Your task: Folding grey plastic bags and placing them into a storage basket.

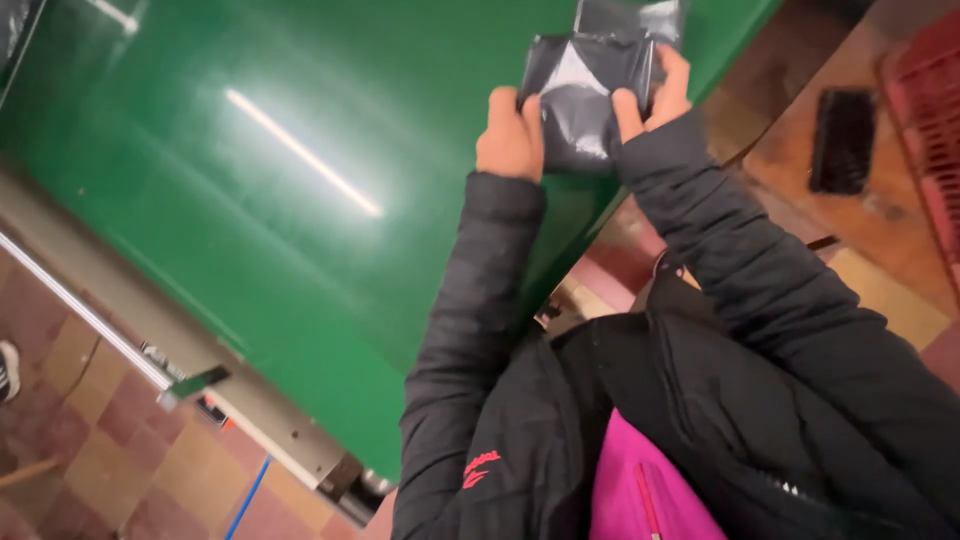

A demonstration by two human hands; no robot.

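parcel point(585, 95): glossy black plastic film (crinkled) | belt point(250, 180): smooth shiny green | jacket sleeves point(480, 300): matt cloth

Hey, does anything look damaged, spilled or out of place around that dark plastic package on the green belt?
Nothing stands out. Both the left hand and right hand hold a wrinkled dark plastic package over the green belt. No tear or spill is visible. A black brush lies on the floor.

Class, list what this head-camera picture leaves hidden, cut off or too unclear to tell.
- Contents of the dark plastic parcel: opaque wrapping hides them.
- Second parcel behind it: cut off by the top edge.
- Left hand and right hand: fingertips hidden behind the parcel.
- Red crate: cut off at the right edge.
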